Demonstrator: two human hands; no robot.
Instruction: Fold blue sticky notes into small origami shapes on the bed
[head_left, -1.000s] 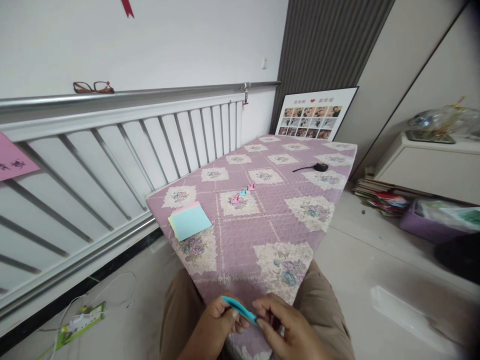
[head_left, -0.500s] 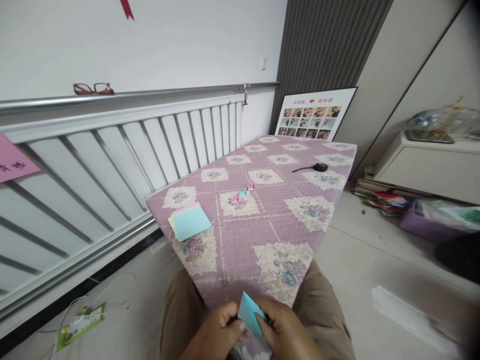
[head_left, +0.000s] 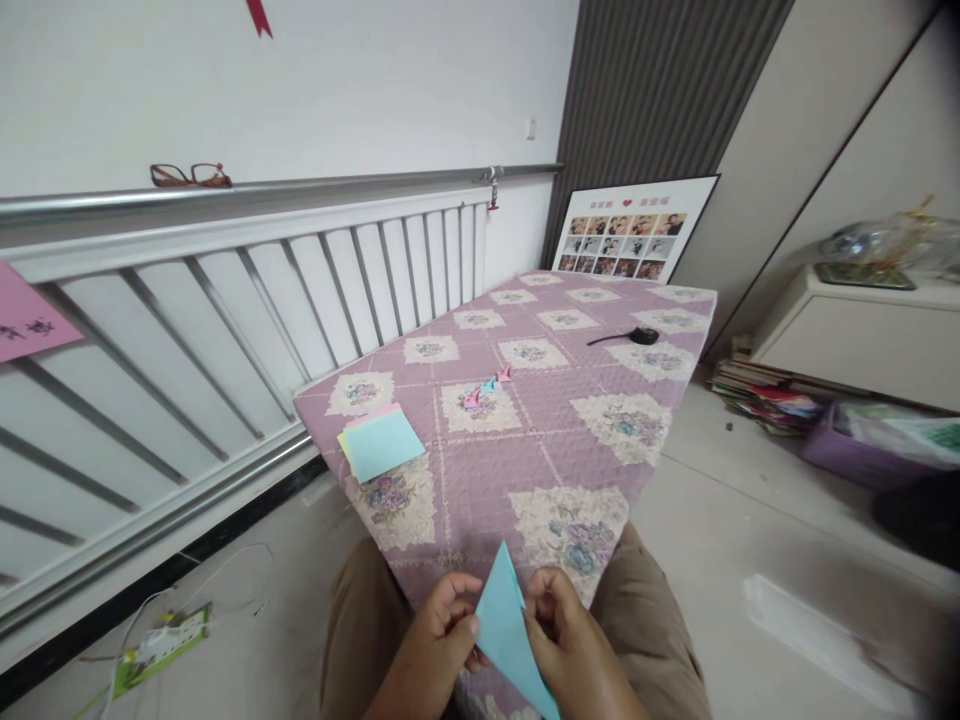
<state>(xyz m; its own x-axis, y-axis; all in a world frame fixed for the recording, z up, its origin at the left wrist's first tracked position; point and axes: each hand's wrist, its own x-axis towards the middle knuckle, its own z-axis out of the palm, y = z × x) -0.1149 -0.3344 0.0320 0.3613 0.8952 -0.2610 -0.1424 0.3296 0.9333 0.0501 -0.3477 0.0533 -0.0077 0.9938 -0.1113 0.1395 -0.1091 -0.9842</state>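
One table point(head_left: 480, 475), purple floral cover, centre. Left hand point(head_left: 435, 640) and right hand point(head_left: 574, 645), bottom centre, each pinching blue paper point(head_left: 504, 615) narrowly between them; seemingly mid-fold, next move calling for aligned edges. Three small pieces point(head_left: 489, 385), pink and blue, mid-frame.

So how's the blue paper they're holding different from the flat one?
The folded blue paper comes to a point; the flat pale-blue paper sheet has four corners. The left hand and right hand hold the folded paper; neither touches the flat sheet. Both are blue.
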